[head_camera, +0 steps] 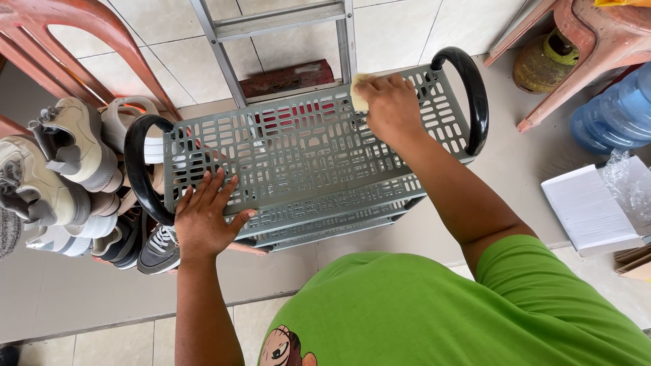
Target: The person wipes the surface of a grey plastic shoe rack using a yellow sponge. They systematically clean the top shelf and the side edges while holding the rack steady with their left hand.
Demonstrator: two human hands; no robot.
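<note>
A grey slotted plastic rack shelf (298, 156) with black loop handles at both ends stands below me. My left hand (203, 217) lies flat with fingers spread on the shelf's near left corner, beside the left black handle (135, 169). My right hand (392, 105) presses a small pale yellow cloth (357, 91) against the shelf's far edge, near the right black handle (471, 88). Lower shelves of the same rack show under the near edge.
Several shoes (68, 176) are piled at the left under a red plastic chair (81, 47). A metal ladder frame (278, 27) stands behind the rack. At the right are a red stool (583, 47), a blue water jug (617, 108) and a white box (590, 210).
</note>
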